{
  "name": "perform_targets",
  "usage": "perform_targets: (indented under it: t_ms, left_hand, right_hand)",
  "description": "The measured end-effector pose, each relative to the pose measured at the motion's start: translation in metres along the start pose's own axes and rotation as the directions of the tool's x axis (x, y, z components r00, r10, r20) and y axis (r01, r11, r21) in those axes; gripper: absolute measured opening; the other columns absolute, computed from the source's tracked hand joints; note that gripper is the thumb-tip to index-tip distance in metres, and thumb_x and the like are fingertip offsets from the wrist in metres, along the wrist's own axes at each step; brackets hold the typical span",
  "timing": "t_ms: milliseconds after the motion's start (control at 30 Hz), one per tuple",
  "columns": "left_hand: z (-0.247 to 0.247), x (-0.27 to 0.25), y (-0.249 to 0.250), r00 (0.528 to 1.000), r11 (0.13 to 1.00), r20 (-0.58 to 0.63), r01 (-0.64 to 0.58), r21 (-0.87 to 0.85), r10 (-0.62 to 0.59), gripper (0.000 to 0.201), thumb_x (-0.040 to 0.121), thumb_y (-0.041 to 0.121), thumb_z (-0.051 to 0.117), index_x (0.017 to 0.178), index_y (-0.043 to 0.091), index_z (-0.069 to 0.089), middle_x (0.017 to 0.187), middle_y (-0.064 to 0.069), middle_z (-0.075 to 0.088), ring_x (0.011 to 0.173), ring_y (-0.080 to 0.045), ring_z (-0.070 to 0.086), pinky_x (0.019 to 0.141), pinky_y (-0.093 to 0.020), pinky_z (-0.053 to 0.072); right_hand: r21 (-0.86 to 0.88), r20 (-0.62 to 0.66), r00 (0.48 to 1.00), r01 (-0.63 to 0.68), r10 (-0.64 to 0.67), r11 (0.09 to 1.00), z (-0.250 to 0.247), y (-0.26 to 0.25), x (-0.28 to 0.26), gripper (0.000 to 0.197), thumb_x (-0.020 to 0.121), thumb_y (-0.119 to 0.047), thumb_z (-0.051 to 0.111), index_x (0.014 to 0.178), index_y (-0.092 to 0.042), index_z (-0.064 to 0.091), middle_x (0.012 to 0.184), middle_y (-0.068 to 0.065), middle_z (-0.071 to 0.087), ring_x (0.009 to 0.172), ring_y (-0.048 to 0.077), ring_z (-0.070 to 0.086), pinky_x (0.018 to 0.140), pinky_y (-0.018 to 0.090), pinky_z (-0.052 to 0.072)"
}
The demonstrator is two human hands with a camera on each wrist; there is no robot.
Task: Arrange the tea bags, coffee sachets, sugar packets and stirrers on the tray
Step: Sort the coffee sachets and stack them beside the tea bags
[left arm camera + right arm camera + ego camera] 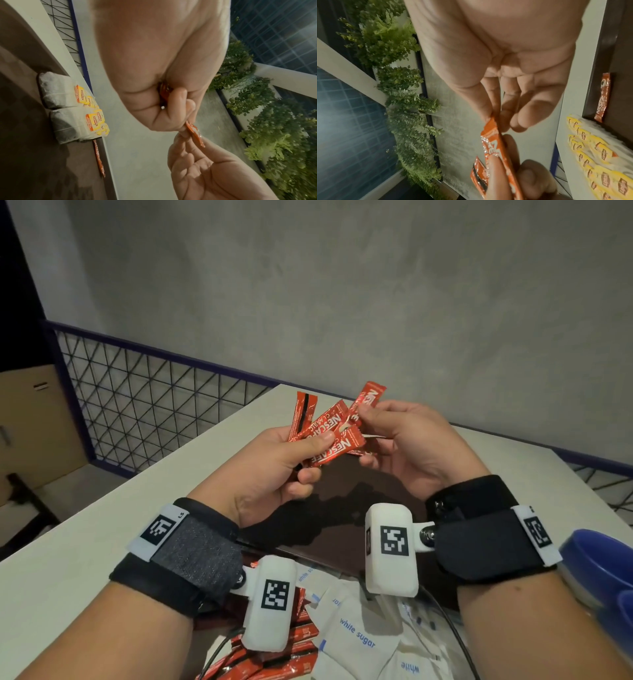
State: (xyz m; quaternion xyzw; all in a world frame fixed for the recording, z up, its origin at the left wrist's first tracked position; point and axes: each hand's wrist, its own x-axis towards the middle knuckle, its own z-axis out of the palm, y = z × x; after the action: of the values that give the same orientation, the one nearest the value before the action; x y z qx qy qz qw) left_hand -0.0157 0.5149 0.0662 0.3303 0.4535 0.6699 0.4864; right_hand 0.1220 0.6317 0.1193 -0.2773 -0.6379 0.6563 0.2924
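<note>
Both hands hover above the dark brown tray (pixel 359 508). My left hand (pixel 315 446) grips a fan of several red coffee sachets (pixel 329 440) between thumb and curled fingers. My right hand (pixel 363 419) pinches the top of one sachet (pixel 368 400) in that fan, thumb against forefinger; the right wrist view shows this pinch on the sachet's edge (pixel 491 129). Tea bags (pixel 68 111) with yellow tags lie in rows on the tray (pixel 25 135), and one coffee sachet (pixel 99 158) lies beside them. No stirrers are in view.
Near me on the white table (pixel 85 542) lie a pile of red coffee sachets (pixel 274 662) and white sugar packets (pixel 359 642). A blue object (pixel 603 563) sits at the right edge. A wire fence (pixel 137 405) runs behind the table; green plants (pixel 402 81) hang beyond.
</note>
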Motion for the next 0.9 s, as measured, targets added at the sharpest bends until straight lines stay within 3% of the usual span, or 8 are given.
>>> perform_targets:
  t_ms: [133,200,333,467,633,767,900]
  left_hand:
    - [-0.003,0.001,0.003,0.997,1.000,-0.073,0.001,-0.029,-0.003,0.018,0.100,0.019,0.065,0.108,0.004,0.063,0.094,-0.011,0.055,0.050,-0.005,0.042,0.036,-0.014,0.032]
    - [-0.005,0.003,0.003,0.995,0.999,-0.096,-0.015,-0.049,0.010,0.018,0.100,0.019,0.064,0.109,0.003,0.063,0.094,-0.010,0.056,0.049,-0.005,0.042,0.036,-0.014,0.033]
    - [-0.004,0.003,0.004,0.993,0.999,-0.117,-0.011,-0.048,0.005,0.016,0.102,0.019,0.063,0.106,0.004,0.063,0.082,-0.005,0.060,0.050,-0.005,0.043,0.036,-0.014,0.033]
    - [0.000,0.002,0.004,0.992,0.999,-0.123,0.001,-0.039,-0.006,0.021,0.105,0.017,0.058,0.119,0.001,0.060,0.081,-0.006,0.053,0.052,-0.006,0.044,0.037,-0.016,0.033]
    - [0.000,-0.001,0.009,0.992,0.992,-0.124,0.003,-0.127,-0.018,0.014,0.105,0.012,0.055,0.114,0.002,0.058,0.080,-0.006,0.058,0.054,-0.008,0.046,0.039,-0.017,0.035]
    - [-0.001,-0.003,0.013,0.996,0.975,-0.072,0.043,-0.218,-0.060,0.015,0.103,0.017,0.056,0.110,0.004,0.054,0.082,-0.007,0.060,0.056,-0.008,0.049,0.040,-0.018,0.038]
    - [0.001,-0.002,0.012,0.999,0.990,-0.049,0.010,-0.141,-0.017,0.023,0.102,0.027,0.061,0.104,0.004,0.060,0.081,-0.006,0.061,0.058,-0.009,0.047,0.042,-0.017,0.035]
  right_hand:
    - [0.195,-0.110,0.994,0.024,-0.002,0.981,-0.001,-0.004,0.002,0.018,0.108,-0.015,0.046,0.091,-0.014,0.053,0.084,0.008,0.074,0.069,0.022,0.075,0.053,0.029,0.058]
    - [0.207,-0.119,0.993,0.021,0.004,0.978,-0.004,-0.005,0.001,0.017,0.109,-0.014,0.041,0.097,-0.013,0.053,0.080,0.008,0.069,0.064,0.022,0.074,0.047,0.027,0.055]
    - [-0.077,-0.002,0.998,0.062,-0.063,0.995,-0.002,-0.001,-0.002,0.016,0.105,-0.014,0.053,0.114,-0.005,0.063,0.074,0.008,0.060,0.047,0.016,0.059,0.034,0.021,0.038]
    - [-0.124,0.102,0.985,0.150,-0.138,0.981,0.010,0.004,-0.005,0.014,0.099,-0.009,0.063,0.110,-0.004,0.070,0.073,0.013,0.063,0.046,0.015,0.047,0.033,0.021,0.033]
    - [-0.279,0.019,0.984,0.177,-0.179,0.944,0.009,0.009,-0.002,0.025,0.091,-0.014,0.075,0.112,-0.006,0.065,0.059,0.005,0.064,0.043,0.014,0.048,0.036,0.024,0.035]
    - [-0.277,-0.047,0.981,0.169,-0.188,0.946,0.008,0.009,0.000,0.023,0.089,-0.014,0.077,0.107,-0.005,0.066,0.068,0.013,0.068,0.042,0.012,0.048,0.036,0.023,0.035]
    - [-0.290,-0.035,0.980,0.180,-0.198,0.940,0.008,0.009,0.000,0.023,0.087,-0.014,0.079,0.104,-0.004,0.067,0.061,0.006,0.065,0.043,0.012,0.048,0.037,0.023,0.035]
